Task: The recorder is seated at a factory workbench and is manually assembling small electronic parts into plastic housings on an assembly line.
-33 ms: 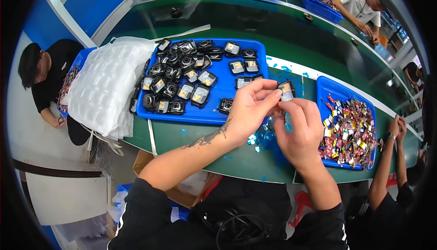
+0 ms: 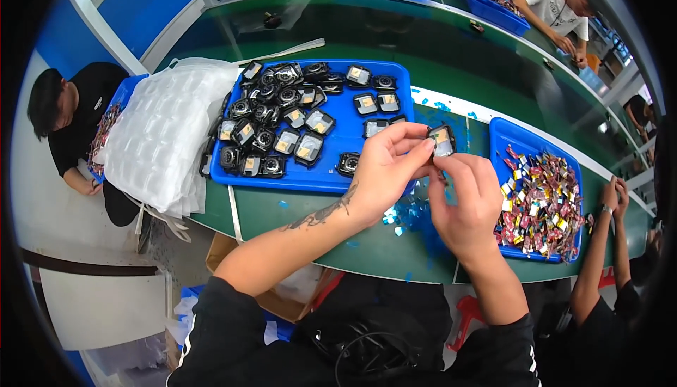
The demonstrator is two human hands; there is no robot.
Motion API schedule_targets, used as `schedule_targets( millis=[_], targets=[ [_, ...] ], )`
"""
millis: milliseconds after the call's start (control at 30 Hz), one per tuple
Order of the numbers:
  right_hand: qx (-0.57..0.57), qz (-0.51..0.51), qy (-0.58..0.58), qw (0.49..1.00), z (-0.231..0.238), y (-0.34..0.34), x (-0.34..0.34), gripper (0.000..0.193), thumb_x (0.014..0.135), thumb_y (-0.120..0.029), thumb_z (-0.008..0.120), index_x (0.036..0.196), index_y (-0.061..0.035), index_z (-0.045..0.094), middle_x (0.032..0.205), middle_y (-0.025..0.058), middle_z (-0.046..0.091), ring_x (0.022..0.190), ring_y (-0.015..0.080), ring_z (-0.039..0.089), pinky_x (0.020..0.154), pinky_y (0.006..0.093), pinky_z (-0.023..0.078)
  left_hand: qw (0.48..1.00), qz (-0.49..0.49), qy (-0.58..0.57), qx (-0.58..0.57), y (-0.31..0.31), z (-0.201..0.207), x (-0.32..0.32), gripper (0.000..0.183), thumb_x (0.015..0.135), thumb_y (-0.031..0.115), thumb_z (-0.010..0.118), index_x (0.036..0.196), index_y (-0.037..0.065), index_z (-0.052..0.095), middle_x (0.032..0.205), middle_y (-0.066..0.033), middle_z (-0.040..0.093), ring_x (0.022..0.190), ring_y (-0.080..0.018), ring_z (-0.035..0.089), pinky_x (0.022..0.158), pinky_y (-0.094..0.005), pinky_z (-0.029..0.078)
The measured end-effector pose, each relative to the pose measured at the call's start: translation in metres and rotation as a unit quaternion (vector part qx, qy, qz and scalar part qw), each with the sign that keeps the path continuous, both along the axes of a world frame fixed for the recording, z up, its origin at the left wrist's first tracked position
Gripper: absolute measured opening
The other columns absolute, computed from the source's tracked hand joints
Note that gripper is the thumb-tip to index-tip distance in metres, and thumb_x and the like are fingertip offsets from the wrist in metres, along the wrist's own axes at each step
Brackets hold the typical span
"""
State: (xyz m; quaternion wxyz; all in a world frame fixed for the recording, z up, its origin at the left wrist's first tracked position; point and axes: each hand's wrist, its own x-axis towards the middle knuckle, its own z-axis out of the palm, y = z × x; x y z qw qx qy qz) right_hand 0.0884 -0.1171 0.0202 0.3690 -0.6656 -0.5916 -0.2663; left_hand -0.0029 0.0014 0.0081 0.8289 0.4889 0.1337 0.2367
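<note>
A small black watch case (image 2: 442,142) with a pale inner face is held up above the green bench. The thumb and fingers of my left hand (image 2: 388,165) are closed on its left side. My right hand (image 2: 465,204) pinches at its lower edge; the tips of those fingers are partly hidden. To the left, a blue tray (image 2: 331,168) holds many similar watch cases (image 2: 308,146), some showing the pale inside, others a round dark back. Small blue film pieces (image 2: 400,218) lie scattered on the bench beneath my hands.
At right stands a blue tray (image 2: 502,133) heaped with small red, yellow and white parts (image 2: 539,211). White moulded plastic trays (image 2: 166,130) are stacked at left. A green conveyor (image 2: 338,27) runs behind a white rail. Other people sit at left, far right and across; a co-worker's hands (image 2: 615,197) are near the right tray.
</note>
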Motion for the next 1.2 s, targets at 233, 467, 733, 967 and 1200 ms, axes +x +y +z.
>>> schedule_targets(
  millis=[233, 467, 733, 967, 1200],
  targets=[
    [0.027, 0.074, 0.536, 0.840, 0.013, -0.013, 0.009, 0.013, 0.086, 0.002, 0.065, 0.099, 0.0030, 0.062, 0.086, 0.0076, 0.068, 0.078, 0.0104, 0.065, 0.068, 0.0224, 0.055, 0.990, 0.016, -0.060, 0.124, -0.004, 0.006, -0.005, 0.034, 0.097, 0.004, 0.050, 0.130, 0.004, 0.047, 0.114, -0.0119, 0.061, 0.105, -0.0190, 0.062, 0.088, -0.0336, 0.055],
    [-0.012, 0.167, 0.678, 0.716, 0.016, -0.022, 0.018, 0.013, 0.088, -0.003, 0.065, 0.099, 0.0036, 0.063, 0.087, 0.0089, 0.069, 0.076, 0.0120, 0.068, 0.068, 0.0232, 0.057, 0.835, 0.104, -0.078, 0.534, 0.000, 0.009, -0.009, 0.037, 0.078, -0.011, 0.061, 0.111, 0.003, 0.069, 0.105, -0.0145, 0.064, 0.085, -0.0220, 0.068, 0.073, -0.0278, 0.055],
    [-0.058, 0.195, 0.703, 0.682, 0.013, -0.026, 0.033, 0.014, 0.088, -0.005, 0.066, 0.100, 0.0022, 0.067, 0.090, 0.0082, 0.071, 0.078, 0.0097, 0.067, 0.065, 0.0206, 0.055, 0.769, 0.115, -0.074, 0.624, 0.010, 0.007, -0.010, 0.031, 0.074, -0.004, 0.073, 0.104, 0.001, 0.071, 0.102, -0.0133, 0.066, 0.079, -0.0207, 0.068, 0.064, -0.0270, 0.055],
    [-0.054, 0.155, 0.567, 0.807, 0.015, -0.029, 0.028, 0.011, 0.088, -0.004, 0.066, 0.097, 0.0015, 0.064, 0.088, 0.0023, 0.062, 0.080, 0.0059, 0.057, 0.070, 0.0221, 0.048, 0.889, 0.013, 0.036, 0.457, 0.005, 0.006, -0.009, 0.018, 0.083, 0.001, 0.069, 0.101, -0.002, 0.071, 0.095, -0.0122, 0.068, 0.079, -0.0153, 0.066, 0.068, -0.0277, 0.056],
    [-0.026, 0.107, 0.500, 0.859, 0.013, -0.022, 0.014, 0.017, 0.084, 0.000, 0.068, 0.100, 0.0002, 0.061, 0.092, 0.0036, 0.061, 0.083, 0.0063, 0.058, 0.067, 0.0183, 0.048, 0.983, -0.081, 0.036, 0.161, 0.003, 0.005, -0.006, 0.027, 0.087, 0.000, 0.065, 0.113, -0.008, 0.064, 0.110, -0.0123, 0.064, 0.097, -0.0177, 0.065, 0.082, -0.0300, 0.057]
  ],
)
